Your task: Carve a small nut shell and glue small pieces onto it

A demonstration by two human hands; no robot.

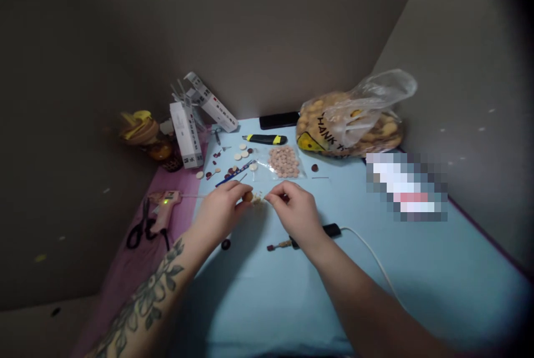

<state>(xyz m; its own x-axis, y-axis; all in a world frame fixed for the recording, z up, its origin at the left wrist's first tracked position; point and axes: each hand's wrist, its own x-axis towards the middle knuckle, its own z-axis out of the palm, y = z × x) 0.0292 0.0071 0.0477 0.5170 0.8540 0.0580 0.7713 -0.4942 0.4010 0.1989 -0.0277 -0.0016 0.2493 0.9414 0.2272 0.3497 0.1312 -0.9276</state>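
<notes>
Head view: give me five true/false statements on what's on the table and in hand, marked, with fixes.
1. The left hand holds a small round brown piece. True.
2. The utility knife lies right of the THANK-printed plastic bag. False: the utility knife lies left of the THANK-printed plastic bag in the picture.
3. A white cable runs from the black handheld tool. True.
4. The scissors lie on the blue surface. False: the scissors lie on the purple surface.
5. The glue gun shows a green light. True.
</notes>
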